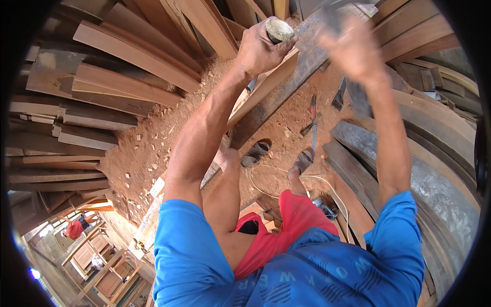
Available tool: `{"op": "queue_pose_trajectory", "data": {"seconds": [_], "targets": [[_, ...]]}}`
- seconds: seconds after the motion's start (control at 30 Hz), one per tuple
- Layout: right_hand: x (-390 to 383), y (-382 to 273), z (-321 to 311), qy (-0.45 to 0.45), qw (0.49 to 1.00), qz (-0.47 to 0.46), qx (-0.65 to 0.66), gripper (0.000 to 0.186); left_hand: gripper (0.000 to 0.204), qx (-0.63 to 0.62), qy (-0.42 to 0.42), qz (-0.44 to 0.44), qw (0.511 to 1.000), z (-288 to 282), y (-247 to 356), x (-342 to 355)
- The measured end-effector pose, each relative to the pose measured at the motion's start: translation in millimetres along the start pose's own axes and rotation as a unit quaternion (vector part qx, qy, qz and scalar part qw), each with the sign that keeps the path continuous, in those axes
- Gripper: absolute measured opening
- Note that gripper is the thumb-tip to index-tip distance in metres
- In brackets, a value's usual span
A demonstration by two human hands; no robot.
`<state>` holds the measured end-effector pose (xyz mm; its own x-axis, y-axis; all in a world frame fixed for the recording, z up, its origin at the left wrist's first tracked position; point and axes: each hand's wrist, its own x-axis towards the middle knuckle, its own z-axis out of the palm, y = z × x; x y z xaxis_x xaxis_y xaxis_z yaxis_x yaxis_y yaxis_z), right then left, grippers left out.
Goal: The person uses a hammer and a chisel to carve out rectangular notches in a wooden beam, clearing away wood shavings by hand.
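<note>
My left hand [262, 51] is closed round the handle of a chisel, its pale, worn round butt [280, 30] facing up. Just beneath that fist, a bit of metal shows beside a light-brown wooden workpiece [268, 87], and the chisel's tip is hidden. The workpiece lies along a grey, worn plank [307, 61]. My right hand [355, 51], smeared by motion, is raised to the right of the plank. It grips a dark hammer-like tool [333, 20], whose outline is too blurred to make out fully.
Pliers with red handles [313, 105] and other tools lie on the sawdust-covered floor [286, 128]. Sandals [254, 152] and a pale cord [327, 179] are near my feet. Stacked boards [133, 56] fan out at left; more planks [434, 138] lie at right. Another person [76, 226] is far off at lower left.
</note>
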<state>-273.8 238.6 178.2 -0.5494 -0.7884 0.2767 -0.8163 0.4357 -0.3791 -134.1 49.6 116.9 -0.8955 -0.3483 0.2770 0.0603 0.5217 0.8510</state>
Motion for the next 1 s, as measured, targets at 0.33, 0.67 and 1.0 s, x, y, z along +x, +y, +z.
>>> {"op": "queue_pose_trajectory", "data": {"seconds": [0.33,0.67,1.0], "targets": [[18.2,-17.2,-78.1,0.213,0.86,-0.01,0.464,0.011,0.028,0.015,-0.077,-0.03,0.996,3.6,-4.6,7.7],[-5.6,4.0,-16.1,-0.071,0.954,0.109,0.268,0.036,0.027,0.02,-0.064,-0.065,0.996,-11.7,-8.1,-4.3],[-20.7,-17.4,16.4,-0.048,0.996,-0.027,0.069,0.029,0.028,0.0,-0.091,-0.041,0.995,5.6,-9.7,-6.9]]}}
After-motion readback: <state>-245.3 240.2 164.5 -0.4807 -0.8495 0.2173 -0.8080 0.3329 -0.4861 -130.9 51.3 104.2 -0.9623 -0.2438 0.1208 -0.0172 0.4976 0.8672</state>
